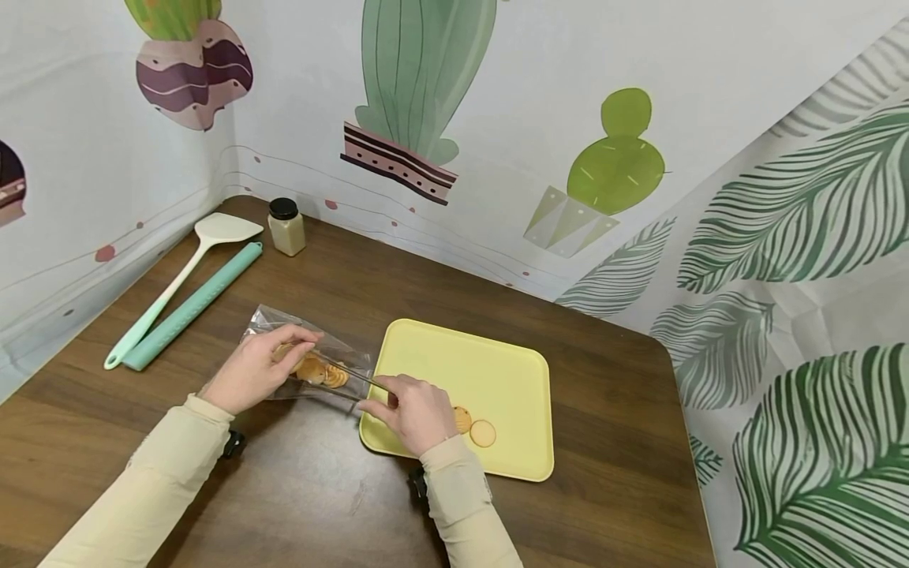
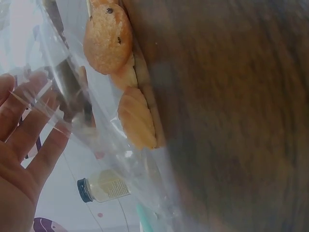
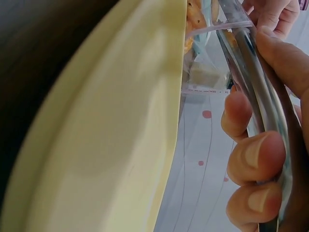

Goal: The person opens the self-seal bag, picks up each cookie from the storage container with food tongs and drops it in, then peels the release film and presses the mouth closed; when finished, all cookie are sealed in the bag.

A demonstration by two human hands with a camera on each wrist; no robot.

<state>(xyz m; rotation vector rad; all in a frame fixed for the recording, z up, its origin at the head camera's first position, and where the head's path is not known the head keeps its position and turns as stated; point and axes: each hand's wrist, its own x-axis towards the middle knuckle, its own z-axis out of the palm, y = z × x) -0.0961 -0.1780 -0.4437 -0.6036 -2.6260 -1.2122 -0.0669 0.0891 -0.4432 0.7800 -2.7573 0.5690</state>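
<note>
A clear plastic bag [image 1: 358,361] lies on the table with several cookies [image 1: 312,369] inside, some round and dotted, some ridged. My left hand [image 1: 259,363] is at the bag, its thumb and forefinger pinching the upper film; in the left wrist view the other fingers [image 2: 48,154] spread loosely. Metal tongs [image 3: 258,82] are in my right hand [image 1: 419,410], fingers and thumb wrapped about the two arms. Their far end reaches into the bag's mouth; the tips are hard to make out. Beneath my right hand is a yellow tray [image 1: 454,355], bearing a round plain cookie [image 1: 483,433] and a dotted cookie [image 1: 463,418].
A white and mint spatula [image 1: 227,229] and a long teal stick-like case [image 1: 195,308] lie at the left. Near the back wall stands a jar [image 1: 287,230] with a black lid. Behind the wooden table [image 1: 604,394] hangs a cactus-print cloth [image 1: 497,213].
</note>
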